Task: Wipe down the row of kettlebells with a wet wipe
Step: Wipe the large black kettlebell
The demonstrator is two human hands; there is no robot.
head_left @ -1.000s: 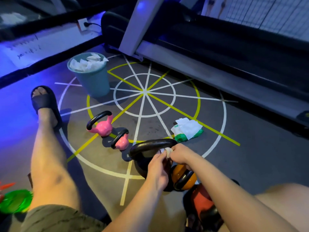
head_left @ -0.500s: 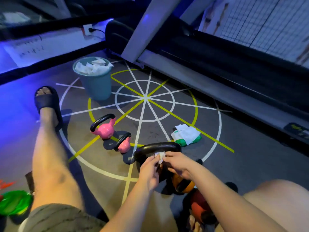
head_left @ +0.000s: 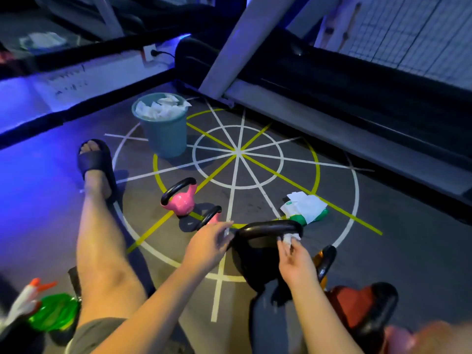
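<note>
My hands moved apart. The right hand (head_left: 297, 261) pinches the wet wipe (head_left: 291, 237) at the right end of the black kettlebell (head_left: 265, 228) handle. The left hand (head_left: 210, 242), at its left end, is too blurred to tell the grip. I think the wiping continues.
</note>
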